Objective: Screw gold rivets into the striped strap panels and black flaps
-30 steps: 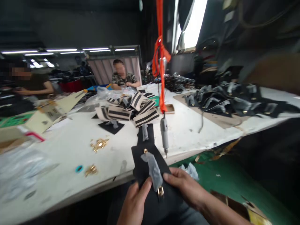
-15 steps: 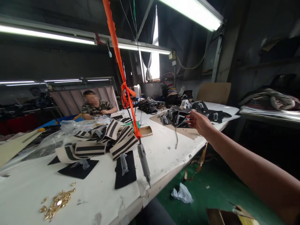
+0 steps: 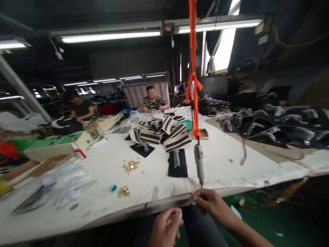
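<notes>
My right hand [image 3: 208, 202] is at the table's near edge, fingers curled into a pinch just below the tip of a grey electric screwdriver [image 3: 198, 165]. The screwdriver hangs from an orange strap [image 3: 193, 85]. Whatever the pinch holds is too small to name. My left hand [image 3: 166, 226] is lower, over my lap, with its fingers curled in; its contents are hidden. A flat black piece [image 3: 181, 168] with a wrapped fitting lies on the white table [image 3: 221, 171] just beyond the screwdriver.
Two small heaps of gold hardware [image 3: 131, 165] [image 3: 124, 192] and a teal ring [image 3: 113, 188] lie left of centre. Striped pieces [image 3: 159, 132] are piled behind, black pieces [image 3: 277, 127] at the right, plastic bags [image 3: 59, 185] at the left. Two people [image 3: 154, 101] [image 3: 79, 108] sit at the far side.
A second ago both hands held a black piece in my lap. My right arm then reached out to the pile at the right. It is back at the table edge, and neither hand holds the piece.
</notes>
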Demonstrator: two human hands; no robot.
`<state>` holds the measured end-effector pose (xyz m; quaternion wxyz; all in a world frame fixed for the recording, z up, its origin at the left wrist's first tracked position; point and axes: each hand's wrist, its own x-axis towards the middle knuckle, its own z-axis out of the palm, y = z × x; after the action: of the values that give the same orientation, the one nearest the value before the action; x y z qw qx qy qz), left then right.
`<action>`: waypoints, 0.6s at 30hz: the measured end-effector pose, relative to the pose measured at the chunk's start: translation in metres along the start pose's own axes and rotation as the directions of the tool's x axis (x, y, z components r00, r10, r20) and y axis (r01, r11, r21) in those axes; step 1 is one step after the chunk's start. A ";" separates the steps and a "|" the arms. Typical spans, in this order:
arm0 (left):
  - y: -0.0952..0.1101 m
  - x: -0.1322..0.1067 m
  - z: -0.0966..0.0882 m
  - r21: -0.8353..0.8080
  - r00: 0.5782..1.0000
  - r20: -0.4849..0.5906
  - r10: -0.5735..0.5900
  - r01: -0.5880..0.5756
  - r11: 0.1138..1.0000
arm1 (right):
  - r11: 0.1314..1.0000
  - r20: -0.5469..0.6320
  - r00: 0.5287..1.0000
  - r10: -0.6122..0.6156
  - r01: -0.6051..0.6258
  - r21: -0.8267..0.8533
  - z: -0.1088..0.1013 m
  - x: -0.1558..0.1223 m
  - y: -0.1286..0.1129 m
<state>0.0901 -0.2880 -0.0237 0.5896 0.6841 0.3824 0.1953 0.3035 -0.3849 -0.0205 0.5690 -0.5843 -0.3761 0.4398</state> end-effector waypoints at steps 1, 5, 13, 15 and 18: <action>0.001 0.004 -0.004 0.008 0.999 -0.031 0.021 -0.021 1.000 | 1.000 0.042 0.999 0.001 0.000 -0.020 0.001 0.003 -0.002; 0.007 0.031 -0.028 0.132 0.953 -0.212 0.216 -0.191 0.973 | 0.989 0.143 0.990 -0.018 0.039 -0.143 0.005 0.027 -0.021; -0.018 0.084 -0.065 0.144 0.878 -0.412 0.243 -0.201 0.969 | 0.789 -0.017 0.963 -0.269 0.210 -0.578 0.046 0.130 -0.038; -0.025 0.085 -0.066 0.147 0.881 -0.405 0.243 -0.200 0.969 | 0.738 -0.173 0.913 -0.371 0.176 -0.652 0.047 0.166 -0.030; -0.031 0.084 -0.067 0.138 0.889 -0.384 0.251 -0.213 0.967 | 0.740 -0.356 0.850 -0.387 0.056 -0.670 0.043 0.212 -0.015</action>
<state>0.0854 -0.1803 -0.0535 0.4397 0.6972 0.4184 0.3816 0.3339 -0.1704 -0.0227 0.4602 -0.7799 -0.4205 0.0556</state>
